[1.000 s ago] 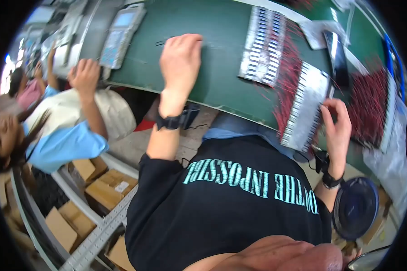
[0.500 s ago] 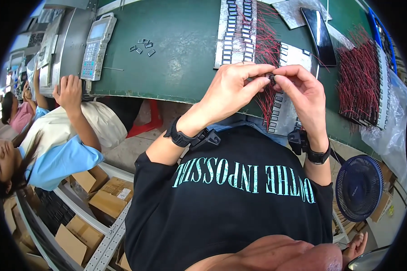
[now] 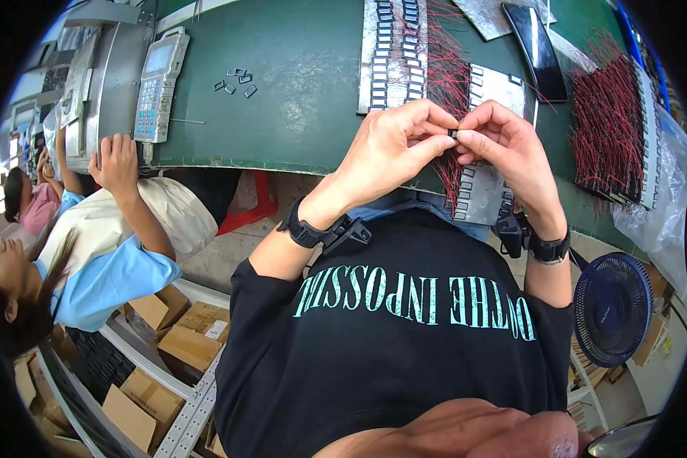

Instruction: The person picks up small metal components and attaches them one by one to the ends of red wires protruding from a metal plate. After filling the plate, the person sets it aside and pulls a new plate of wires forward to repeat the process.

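Between the fingertips of both my hands is a small black rectangular part (image 3: 453, 133); its details are too small to make out. My left hand (image 3: 399, 141) pinches it from the left, and my right hand (image 3: 506, 145) grips it from the right with thumb and forefinger. Just beyond and below them lie metal plates, one (image 3: 369, 57) carrying rows of small dark-framed rectangular parts and another (image 3: 487, 200) with similar parts along its edges. Thin red wires (image 3: 448, 70) spread between these plates, partly hidden by my hands.
Several loose black frames (image 3: 236, 79) lie on the green table (image 3: 298, 84). A keypad controller (image 3: 160, 84) stands by a machine at left, near a co-worker's hand (image 3: 116, 164). At right are a phone (image 3: 535, 52), a dense red wire bundle (image 3: 607, 126) and a blue fan (image 3: 612, 309).
My right wrist has swung outward to the right, and its fingers have shifted around the small black part. My left hand keeps its pinch. The view has shifted slightly.
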A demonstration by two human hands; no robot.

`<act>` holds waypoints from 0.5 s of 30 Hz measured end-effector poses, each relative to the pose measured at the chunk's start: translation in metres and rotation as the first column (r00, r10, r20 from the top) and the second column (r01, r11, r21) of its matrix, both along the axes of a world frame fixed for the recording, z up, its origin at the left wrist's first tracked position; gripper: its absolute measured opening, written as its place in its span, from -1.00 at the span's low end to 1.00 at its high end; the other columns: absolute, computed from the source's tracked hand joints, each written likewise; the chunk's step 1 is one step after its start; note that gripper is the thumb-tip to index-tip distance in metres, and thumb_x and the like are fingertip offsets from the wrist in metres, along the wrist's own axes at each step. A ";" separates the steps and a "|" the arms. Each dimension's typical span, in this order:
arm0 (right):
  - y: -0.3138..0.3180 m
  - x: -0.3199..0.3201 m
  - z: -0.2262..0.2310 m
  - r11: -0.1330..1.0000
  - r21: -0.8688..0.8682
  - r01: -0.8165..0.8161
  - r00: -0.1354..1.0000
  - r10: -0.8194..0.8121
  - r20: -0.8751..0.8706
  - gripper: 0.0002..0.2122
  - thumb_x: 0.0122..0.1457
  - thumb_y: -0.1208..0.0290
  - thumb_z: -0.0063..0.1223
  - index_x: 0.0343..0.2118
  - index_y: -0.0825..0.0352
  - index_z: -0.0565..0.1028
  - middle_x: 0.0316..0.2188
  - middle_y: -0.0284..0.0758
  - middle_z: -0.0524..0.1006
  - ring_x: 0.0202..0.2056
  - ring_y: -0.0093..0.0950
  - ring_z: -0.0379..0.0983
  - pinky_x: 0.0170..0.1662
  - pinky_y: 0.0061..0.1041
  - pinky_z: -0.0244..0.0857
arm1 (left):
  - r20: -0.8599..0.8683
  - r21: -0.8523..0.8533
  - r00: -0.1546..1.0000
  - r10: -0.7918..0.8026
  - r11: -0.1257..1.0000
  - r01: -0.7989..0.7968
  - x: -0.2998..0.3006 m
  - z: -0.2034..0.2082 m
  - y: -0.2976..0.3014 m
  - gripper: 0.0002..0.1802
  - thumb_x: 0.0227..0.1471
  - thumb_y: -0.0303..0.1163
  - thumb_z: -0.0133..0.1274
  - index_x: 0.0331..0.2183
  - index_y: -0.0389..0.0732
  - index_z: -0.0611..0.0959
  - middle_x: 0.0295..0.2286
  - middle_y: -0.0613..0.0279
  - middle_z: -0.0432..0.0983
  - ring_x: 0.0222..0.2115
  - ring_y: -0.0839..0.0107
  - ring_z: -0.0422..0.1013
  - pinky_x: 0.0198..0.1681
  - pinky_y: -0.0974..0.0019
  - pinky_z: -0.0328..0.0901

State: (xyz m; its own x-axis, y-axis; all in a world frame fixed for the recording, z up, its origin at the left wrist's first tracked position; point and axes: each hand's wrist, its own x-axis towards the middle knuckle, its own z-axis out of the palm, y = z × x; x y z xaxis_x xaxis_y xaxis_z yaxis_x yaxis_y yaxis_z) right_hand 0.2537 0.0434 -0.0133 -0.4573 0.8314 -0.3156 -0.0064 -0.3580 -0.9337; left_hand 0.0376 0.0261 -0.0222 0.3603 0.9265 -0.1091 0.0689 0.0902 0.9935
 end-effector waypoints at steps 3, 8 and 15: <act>0.008 0.000 0.006 1.000 -0.029 -0.007 1.000 0.008 0.011 -0.87 0.27 0.52 0.12 -0.17 0.40 0.46 -0.28 -0.40 0.52 -0.30 -0.67 0.50 -0.18 -0.68 0.46 | 0.027 0.016 1.000 -0.010 1.000 0.010 0.000 -0.001 0.003 -0.77 0.14 -0.55 0.15 -0.13 -0.35 0.63 -0.30 0.21 0.66 -0.26 0.55 0.57 -0.14 0.46 0.48; 0.011 0.005 0.006 0.999 0.016 -0.045 0.995 0.044 0.092 -0.82 0.27 0.52 0.11 -0.10 0.39 0.44 -0.27 -0.41 0.51 -0.31 -0.69 0.48 -0.18 -0.69 0.45 | -0.180 0.176 0.984 -0.010 0.984 0.042 0.010 0.001 0.005 -0.74 0.11 -0.56 0.17 -0.12 -0.34 0.63 -0.30 0.20 0.67 -0.27 0.54 0.58 -0.15 0.46 0.47; 0.006 0.029 0.019 0.923 0.383 0.026 0.869 -0.211 0.448 -0.86 0.24 0.53 0.14 -0.16 0.40 0.52 -0.34 -0.47 0.48 -0.35 -0.72 0.42 -0.22 -0.68 0.38 | -0.185 0.462 0.960 0.210 0.881 -0.104 0.025 0.005 -0.005 -0.70 0.06 -0.51 0.21 -0.11 -0.25 0.65 -0.22 0.10 0.65 -0.33 0.34 0.61 -0.25 0.35 0.48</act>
State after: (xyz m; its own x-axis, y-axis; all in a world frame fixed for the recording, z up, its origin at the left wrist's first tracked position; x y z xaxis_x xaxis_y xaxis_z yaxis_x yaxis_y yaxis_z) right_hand 0.2827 0.0493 0.0054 -0.2195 0.9653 -0.1412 0.4463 -0.0293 -0.8944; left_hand 0.0626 0.0213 -0.0167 0.2214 0.9380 0.2667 0.3154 -0.3276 0.8906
